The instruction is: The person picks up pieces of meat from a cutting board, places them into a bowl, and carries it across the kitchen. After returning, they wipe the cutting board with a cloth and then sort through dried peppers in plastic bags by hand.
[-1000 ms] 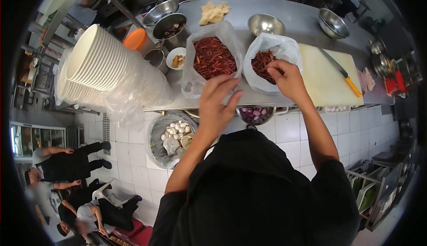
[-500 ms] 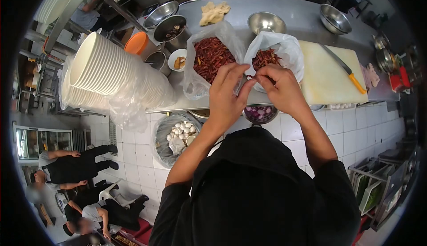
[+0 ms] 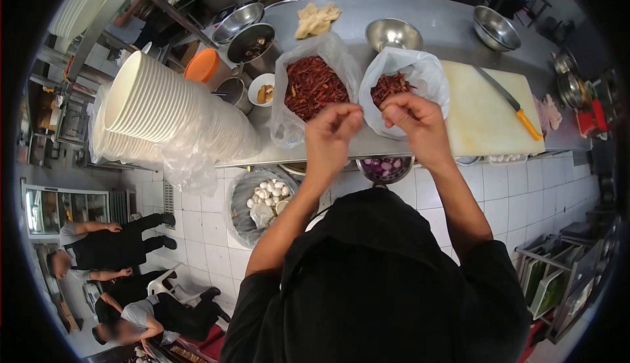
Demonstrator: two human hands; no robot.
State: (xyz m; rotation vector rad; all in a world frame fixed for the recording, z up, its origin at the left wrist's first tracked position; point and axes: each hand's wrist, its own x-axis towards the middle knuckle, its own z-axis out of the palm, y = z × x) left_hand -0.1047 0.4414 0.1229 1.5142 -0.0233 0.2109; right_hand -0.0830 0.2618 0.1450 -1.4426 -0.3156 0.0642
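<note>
My left hand (image 3: 333, 130) is closed in a pinch at the near right edge of a clear plastic bag (image 3: 279, 123) of dried red chilies (image 3: 315, 87). Over the near rim of a white plastic bag (image 3: 433, 78) is my right hand (image 3: 420, 123), its fingers curled together. That bag holds a smaller heap of dried chilies (image 3: 392, 89). A gap separates the two hands. Whatever is between the fingers of either hand is hidden or too small to make out.
Right of the bags, a knife (image 3: 505, 100) lies on a cutting board (image 3: 482, 123). Stacked white tubs (image 3: 151, 100) stand left. A steel bowl (image 3: 394, 34) sits behind. Below the counter are a bowl of purple onions (image 3: 385, 168) and a lined bin (image 3: 239, 222). Co-workers (image 3: 108, 245) are at lower left.
My hands were together over the gap between the bags, with a small dark red chili between the fingertips. They have since moved apart, and the left fingers have curled in.
</note>
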